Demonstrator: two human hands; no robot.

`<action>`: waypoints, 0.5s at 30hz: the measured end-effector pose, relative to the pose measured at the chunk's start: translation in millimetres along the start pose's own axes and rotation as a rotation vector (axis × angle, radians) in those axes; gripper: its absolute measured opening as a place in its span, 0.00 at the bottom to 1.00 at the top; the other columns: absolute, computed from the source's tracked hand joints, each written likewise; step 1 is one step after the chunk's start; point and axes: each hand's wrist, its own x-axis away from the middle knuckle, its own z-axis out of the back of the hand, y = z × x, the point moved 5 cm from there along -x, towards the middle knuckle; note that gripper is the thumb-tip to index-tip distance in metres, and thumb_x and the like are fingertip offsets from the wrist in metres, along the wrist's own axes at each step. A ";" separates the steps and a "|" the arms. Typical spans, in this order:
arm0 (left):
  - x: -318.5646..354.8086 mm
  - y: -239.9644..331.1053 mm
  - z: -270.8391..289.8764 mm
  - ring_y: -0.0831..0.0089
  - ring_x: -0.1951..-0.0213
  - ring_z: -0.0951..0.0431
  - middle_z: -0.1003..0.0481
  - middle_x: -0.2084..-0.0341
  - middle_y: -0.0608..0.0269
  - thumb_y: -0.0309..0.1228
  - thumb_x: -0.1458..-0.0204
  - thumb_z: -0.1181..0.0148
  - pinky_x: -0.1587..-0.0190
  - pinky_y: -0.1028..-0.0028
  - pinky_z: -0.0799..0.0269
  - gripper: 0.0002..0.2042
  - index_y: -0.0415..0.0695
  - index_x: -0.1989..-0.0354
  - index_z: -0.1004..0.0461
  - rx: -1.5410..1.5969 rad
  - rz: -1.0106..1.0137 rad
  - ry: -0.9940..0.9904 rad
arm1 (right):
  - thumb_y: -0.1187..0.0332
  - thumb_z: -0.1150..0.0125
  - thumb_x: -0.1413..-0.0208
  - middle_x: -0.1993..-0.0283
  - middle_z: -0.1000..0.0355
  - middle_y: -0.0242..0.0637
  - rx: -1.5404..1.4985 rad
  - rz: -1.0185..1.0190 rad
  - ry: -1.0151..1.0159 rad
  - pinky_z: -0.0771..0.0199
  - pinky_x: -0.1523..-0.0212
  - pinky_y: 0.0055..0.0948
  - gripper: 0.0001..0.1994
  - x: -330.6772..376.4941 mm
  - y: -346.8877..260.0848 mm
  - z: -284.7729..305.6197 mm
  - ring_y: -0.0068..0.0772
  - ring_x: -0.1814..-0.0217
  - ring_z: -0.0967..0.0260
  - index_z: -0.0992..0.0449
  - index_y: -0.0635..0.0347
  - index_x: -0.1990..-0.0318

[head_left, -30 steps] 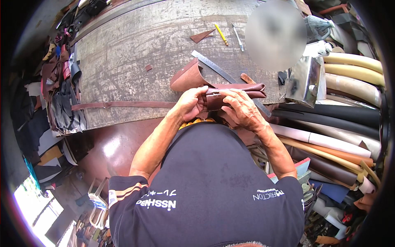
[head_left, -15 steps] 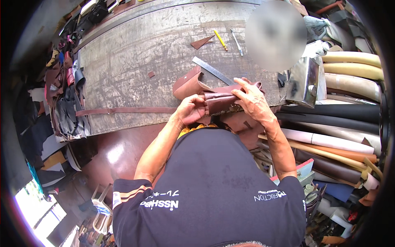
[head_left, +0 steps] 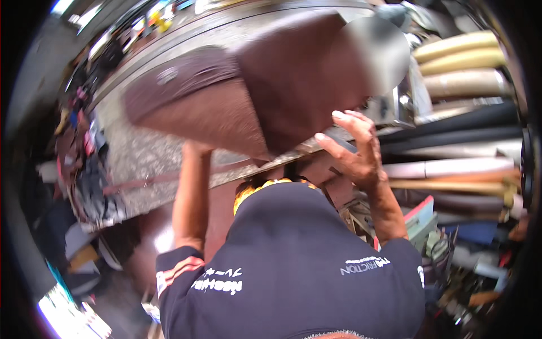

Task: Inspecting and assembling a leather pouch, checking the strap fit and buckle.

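Note:
A large brown leather piece (head_left: 299, 68) is lifted above the workbench, spread out and somewhat blurred. Its left part is a folded panel with a darker band, a small shiny metal spot and a lighter, rougher face. My left hand (head_left: 197, 147) reaches up behind this panel and bears it; its fingers are hidden by the leather. Just off the lower right edge is my right hand (head_left: 361, 150), with thumb and fingers apart and nothing between them. A brown strap (head_left: 147, 182) lies along the near left edge of the bench.
The worn workbench (head_left: 132, 147) carries dark leather scraps (head_left: 101, 198) at its left end. Rolls of material (head_left: 457, 85) are stacked on the right, with a metal box (head_left: 403, 104) beside them. A blurred round patch (head_left: 389, 56) covers the far right.
The leather piece has been raised from the bench edge and unfolded toward the camera. My right hand has come off it; my left hand has gone behind it.

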 end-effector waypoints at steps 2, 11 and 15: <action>-7.5 8.8 -2.7 0.62 0.46 0.29 0.30 0.48 0.51 0.37 0.40 0.50 0.42 0.65 0.34 0.20 0.38 0.44 0.34 0.171 0.200 0.142 | 0.80 0.34 0.57 0.46 0.35 0.43 0.099 -0.090 0.128 0.27 0.51 0.40 0.19 38.4 11.1 1.3 0.44 0.49 0.32 0.22 0.55 0.55; -8.0 -30.7 -61.8 0.60 0.35 0.40 0.38 0.37 0.53 0.50 0.45 0.49 0.31 0.61 0.53 0.36 0.36 0.34 0.44 0.973 0.816 0.195 | 0.69 0.38 0.48 0.37 0.40 0.51 0.411 -0.867 -0.111 0.29 0.47 0.42 0.09 311.9 182.1 -28.5 0.53 0.44 0.34 0.27 0.62 0.61; -21.3 -16.8 -74.4 0.62 0.39 0.35 0.34 0.41 0.53 0.43 0.50 0.40 0.34 0.64 0.47 0.36 0.34 0.37 0.42 0.386 0.684 0.049 | 0.68 0.39 0.48 0.39 0.38 0.50 0.444 -0.913 -0.276 0.29 0.48 0.42 0.10 328.1 224.2 -31.1 0.53 0.45 0.34 0.26 0.62 0.60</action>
